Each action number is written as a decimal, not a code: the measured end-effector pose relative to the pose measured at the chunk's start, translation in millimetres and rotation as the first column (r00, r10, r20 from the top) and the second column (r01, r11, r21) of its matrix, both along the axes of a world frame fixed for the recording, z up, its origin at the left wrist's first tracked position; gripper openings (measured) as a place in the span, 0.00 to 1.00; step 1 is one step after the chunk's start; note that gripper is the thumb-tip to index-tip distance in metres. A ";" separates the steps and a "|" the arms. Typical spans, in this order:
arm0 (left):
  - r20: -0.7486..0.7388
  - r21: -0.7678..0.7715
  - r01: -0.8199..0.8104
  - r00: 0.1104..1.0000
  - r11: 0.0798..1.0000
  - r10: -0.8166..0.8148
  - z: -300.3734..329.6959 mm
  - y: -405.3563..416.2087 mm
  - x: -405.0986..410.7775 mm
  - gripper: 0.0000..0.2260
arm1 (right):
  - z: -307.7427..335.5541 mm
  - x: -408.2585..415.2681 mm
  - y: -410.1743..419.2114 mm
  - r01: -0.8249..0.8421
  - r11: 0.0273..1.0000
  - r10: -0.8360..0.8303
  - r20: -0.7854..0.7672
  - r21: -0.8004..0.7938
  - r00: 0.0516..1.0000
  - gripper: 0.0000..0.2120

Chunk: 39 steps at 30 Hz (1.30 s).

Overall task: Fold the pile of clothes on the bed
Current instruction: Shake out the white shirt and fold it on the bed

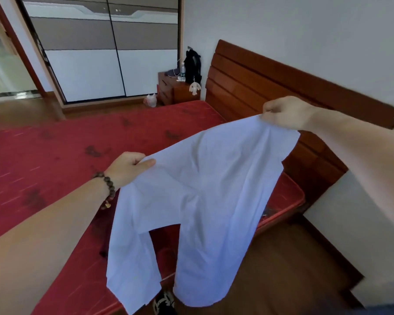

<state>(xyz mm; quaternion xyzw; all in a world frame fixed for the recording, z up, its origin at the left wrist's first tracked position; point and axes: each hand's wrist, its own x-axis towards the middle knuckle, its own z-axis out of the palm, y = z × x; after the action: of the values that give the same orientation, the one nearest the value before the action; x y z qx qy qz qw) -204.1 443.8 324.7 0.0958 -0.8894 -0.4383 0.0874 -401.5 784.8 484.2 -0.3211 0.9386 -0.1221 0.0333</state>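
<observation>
While I hold the pale blue cotton trousers (pixel 198 189) up by the waistband, both hands are clenched on the cloth: my left hand (pixel 129 168) pinches one corner between thumb and curled fingers, and my right hand (pixel 286 112) grips the other corner, higher and farther off. The garment hangs in the air over the near corner of the red patterned mattress (pixel 55 155), its two legs dangling apart, the hems down near the dark shoe (pixel 164 302) on the brown wooden floor (pixel 282 269).

I judge this to be the spreading step before the first fold. To do it well, I want the waistband level, so the lower hand should come up to match the other. A gentle shake would let the wrinkles around the crotch drop out. Next I would bring my hands together so one leg lies upon the other, seams matched, then lower the piece flat onto the mattress, clear of the reddish wooden headboard (pixel 259 87). I see no other clothes from here; the garment may hide them.
</observation>
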 end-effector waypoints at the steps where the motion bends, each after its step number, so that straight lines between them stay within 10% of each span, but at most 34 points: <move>1: -0.017 -0.022 -0.006 1.000 1.000 0.006 -12.1 -4.2 -5.2 0.21 | -15.6 -9.4 -8.5 -0.006 1.000 0.006 -0.018 0.027 1.000 0.20; 14: 0.229 -0.422 -0.260 0.896 0.868 0.380 -230.3 -104.0 -146.4 0.18 | -299.7 -193.4 -168.2 0.000 0.919 0.129 -0.300 0.394 0.945 0.27; 32: 0.339 -0.613 -0.251 0.773 0.749 0.536 -420.7 -224.8 -329.1 0.23 | -526.8 -421.3 -338.4 -0.142 0.912 0.328 -0.474 0.386 0.817 0.27; 39: 0.241 -0.695 -0.382 0.675 0.610 0.697 -499.8 -231.1 -377.3 0.24 | -617.3 -456.7 -372.2 -0.139 0.913 0.271 -0.313 0.385 0.910 0.25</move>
<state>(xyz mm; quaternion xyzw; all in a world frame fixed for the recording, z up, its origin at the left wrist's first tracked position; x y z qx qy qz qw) -581.4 212.7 -175.1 0.4453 -0.8939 -0.0486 0.0169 -858.2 412.7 -133.1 -0.4251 0.8953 0.1138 -0.0690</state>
